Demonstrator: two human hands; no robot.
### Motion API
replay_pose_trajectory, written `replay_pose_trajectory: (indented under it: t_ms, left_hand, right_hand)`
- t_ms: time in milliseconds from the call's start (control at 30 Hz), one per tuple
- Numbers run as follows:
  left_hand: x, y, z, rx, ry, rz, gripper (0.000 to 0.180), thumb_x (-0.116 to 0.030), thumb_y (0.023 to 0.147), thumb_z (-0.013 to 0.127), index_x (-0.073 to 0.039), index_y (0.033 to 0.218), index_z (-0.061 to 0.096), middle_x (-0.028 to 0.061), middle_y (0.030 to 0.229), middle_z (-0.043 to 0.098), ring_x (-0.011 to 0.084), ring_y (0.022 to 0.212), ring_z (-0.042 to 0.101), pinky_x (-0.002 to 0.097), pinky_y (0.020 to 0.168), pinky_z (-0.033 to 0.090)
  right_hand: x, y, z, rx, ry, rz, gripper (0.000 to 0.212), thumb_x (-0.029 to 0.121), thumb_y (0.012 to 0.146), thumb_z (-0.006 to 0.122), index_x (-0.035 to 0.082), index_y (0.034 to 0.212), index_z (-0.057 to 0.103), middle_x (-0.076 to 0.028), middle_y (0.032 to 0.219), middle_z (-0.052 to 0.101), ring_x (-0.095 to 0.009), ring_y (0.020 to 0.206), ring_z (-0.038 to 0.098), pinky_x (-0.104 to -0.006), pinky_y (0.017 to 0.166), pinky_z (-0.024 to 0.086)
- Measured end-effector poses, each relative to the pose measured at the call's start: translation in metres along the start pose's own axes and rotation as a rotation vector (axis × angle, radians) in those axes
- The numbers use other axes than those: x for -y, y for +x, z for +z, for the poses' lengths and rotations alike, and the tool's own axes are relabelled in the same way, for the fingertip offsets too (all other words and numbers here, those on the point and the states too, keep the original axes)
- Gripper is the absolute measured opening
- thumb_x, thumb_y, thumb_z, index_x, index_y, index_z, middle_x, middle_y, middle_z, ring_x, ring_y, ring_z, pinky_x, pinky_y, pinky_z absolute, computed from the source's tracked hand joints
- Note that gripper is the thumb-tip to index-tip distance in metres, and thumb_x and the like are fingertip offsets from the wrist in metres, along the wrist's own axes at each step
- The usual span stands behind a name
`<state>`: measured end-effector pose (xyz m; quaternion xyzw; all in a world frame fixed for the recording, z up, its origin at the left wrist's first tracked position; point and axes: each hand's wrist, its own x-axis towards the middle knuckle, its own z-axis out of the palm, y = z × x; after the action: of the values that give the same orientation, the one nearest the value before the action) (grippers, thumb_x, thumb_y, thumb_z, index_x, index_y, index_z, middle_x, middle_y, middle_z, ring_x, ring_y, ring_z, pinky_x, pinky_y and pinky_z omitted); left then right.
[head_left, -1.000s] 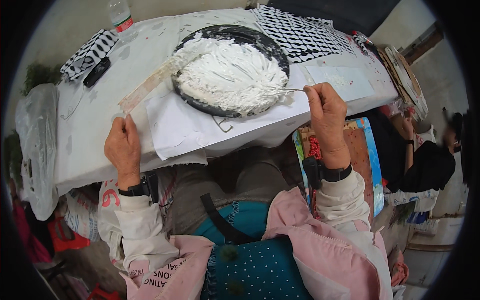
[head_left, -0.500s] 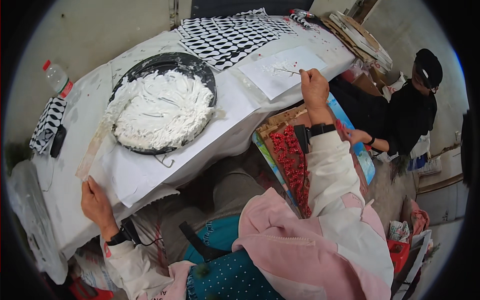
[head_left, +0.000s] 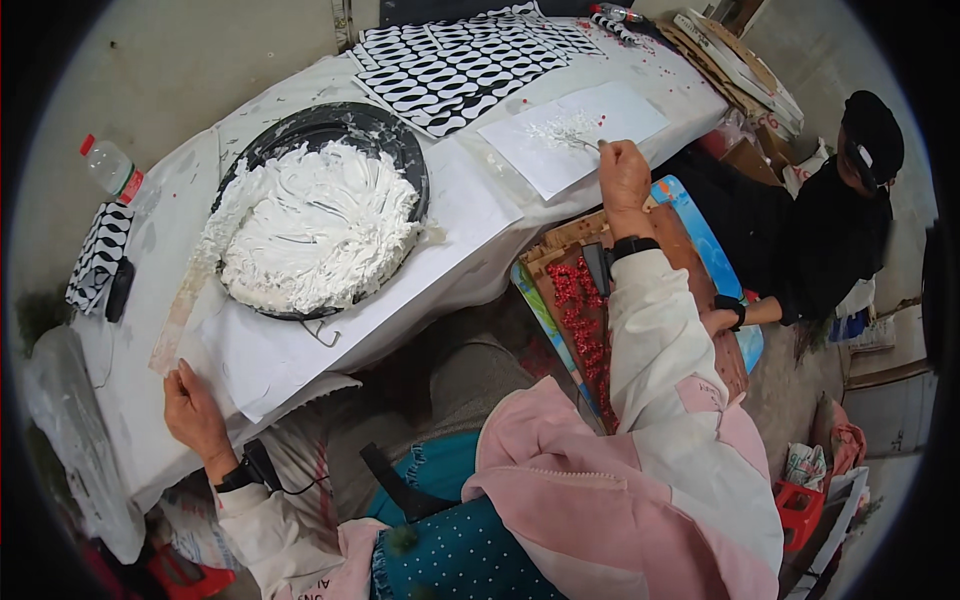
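On the table's left side, my left hand [head_left: 196,415] is closed around the near end of a long, flat, see-through strip [head_left: 183,315]. The strip's far end reaches the white paste [head_left: 320,225] heaped in a round black tray [head_left: 395,145]. Over a white paper sheet [head_left: 545,170], my right hand [head_left: 624,180] pinches the stem of a thin branching sprig [head_left: 570,135]. White bits cover the sprig's tips, which lie on or just above the sheet; I cannot tell which.
Black-and-white patterned sheets [head_left: 455,75] lie at the back. A red-capped bottle [head_left: 112,170] stands far left. Beside my right forearm, red berry sprigs [head_left: 580,320] rest on a brown board [head_left: 675,240]. A co-worker in black [head_left: 835,215] reaches in at the right.
The co-worker's hand has drawn back from near my right wrist down to the board's edge, and the red piece at its fingers is out of view. My hands keep their holds.
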<state>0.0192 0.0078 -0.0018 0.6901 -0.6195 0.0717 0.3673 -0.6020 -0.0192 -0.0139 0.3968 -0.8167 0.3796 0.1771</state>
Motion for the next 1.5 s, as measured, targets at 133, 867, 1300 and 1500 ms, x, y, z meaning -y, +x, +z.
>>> replay_pose_trajectory:
  t_ms: [133,867,1300,1500]
  left_hand:
    - [0.014,-0.007,-0.01,-0.104,-0.078,-0.016,0.029,-0.022,0.098,0.055,-0.001,0.078,0.051,0.0098,0.065,0.046,0.0178,0.061,0.041,0.0329,0.059,0.04]
    - [-0.132,-0.086,-0.04,0.788,-1.189,-0.132,0.071,-0.059,0.098,0.035,0.004,0.128,0.049,0.0114,0.106,0.062,0.0137,0.08,0.058,0.0248,0.073,0.046]
    - [-0.124,-0.091,-0.039,0.81,-1.118,-0.065,0.071,-0.059,0.099,0.032,0.001,0.134,0.045,0.0028,0.097,0.062,0.008,0.081,0.054,0.0193,0.071,0.042]
    - [-0.122,-0.092,-0.038,0.835,-1.074,-0.162,0.064,-0.053,0.101,0.032,0.0,0.132,0.048,0.0008,0.091,0.059,0.0046,0.072,0.048,0.0174,0.062,0.036]
  right_hand:
    - [-0.003,-0.004,-0.007,-0.112,0.271,-0.169,0.019,0.021,0.092,0.061,0.003,0.095,0.065,-0.015,0.087,0.067,-0.022,0.077,0.063,-0.0359,0.071,0.049]
    - [0.24,-0.224,-0.123,0.983,1.11,-0.797,0.025,-0.001,0.078,0.067,0.002,0.102,0.061,-0.013,0.084,0.061,-0.028,0.073,0.061,-0.0349,0.062,0.048]
    - [0.238,-0.234,-0.116,0.96,1.227,-0.764,0.022,-0.001,0.076,0.071,0.001,0.095,0.06,-0.013,0.081,0.06,-0.031,0.07,0.059,-0.0354,0.061,0.048]
    - [0.239,-0.234,-0.117,0.956,1.193,-0.78,0.018,0.0,0.077,0.069,0.003,0.093,0.06,-0.012,0.079,0.06,-0.031,0.068,0.06,-0.0356,0.058,0.047]
